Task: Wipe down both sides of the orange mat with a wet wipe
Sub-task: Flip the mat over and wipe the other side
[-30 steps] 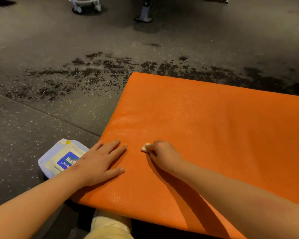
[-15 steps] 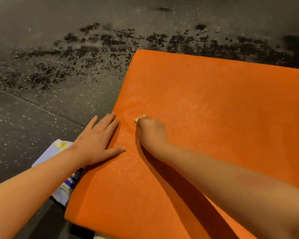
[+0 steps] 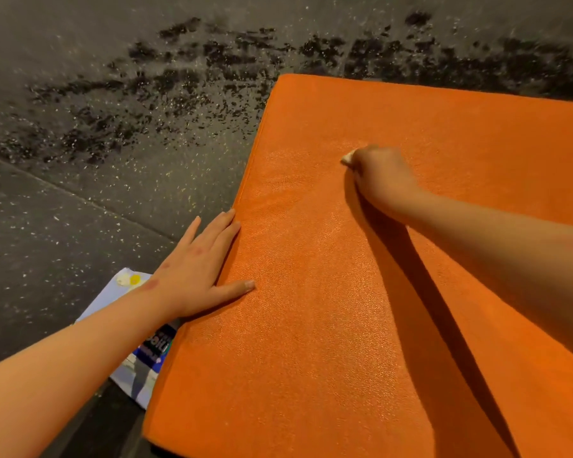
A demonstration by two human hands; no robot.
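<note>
Orange mat (image 3: 344, 325) is lying flat on the dark speckled floor (image 3: 80, 209), filling the right and lower part of the head view. My right hand (image 3: 382, 175) is reaching across its top surface, fingers curled round a small white wet wipe (image 3: 347, 157) and pressing it onto the mat; only a corner of the wipe is showing past my knuckles. My left hand (image 3: 196, 272) is resting flat at the mat's left edge, fingers straight and together, thumb spread onto the orange. A wipes packet (image 3: 139, 358) is lying on the floor just beside the mat, partly hidden under my left forearm. A black flecked patch (image 3: 245, 67) is marking the floor beyond the far edge.
</note>
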